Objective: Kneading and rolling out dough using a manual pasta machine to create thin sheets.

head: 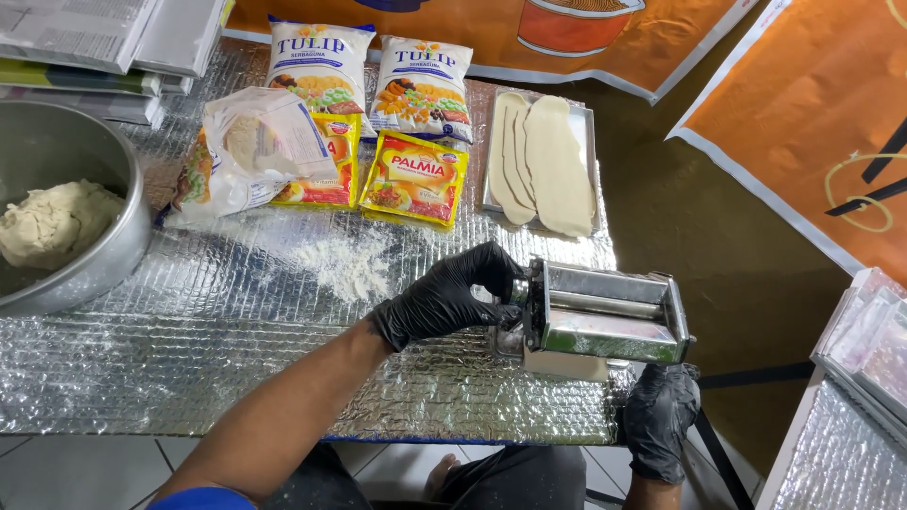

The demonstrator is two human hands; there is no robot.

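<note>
**Hands working at the pasta roller**

Both hands are wearing black gloves and meeting at the steel pasta roller [607,316], which is sitting at the right edge of the foil-covered bench [189,359], right of the frame's centre. The left hand [452,295] is reaching in from the lower left, its fingers curling closed on the knob at the roller's left end. The right hand [658,420] is hanging just below the roller at the bench's edge, lower right of the frame; whether its fingers are gripping anything there cannot be told.

Behind the roller, in the upper middle of the frame, a flat metal tray [586,118] is holding pale rolled dough sheets [553,161] lying side by side. Left of the tray, two white flour bags [420,80] and two yellow sachets [416,178] are lying flat, with an opened clear bag [250,156] beside them. Loose flour [351,264] is dusting the foil in front of the sachets. At the left edge, a metal bowl [104,255] is holding a lump of dough [52,222].
</note>
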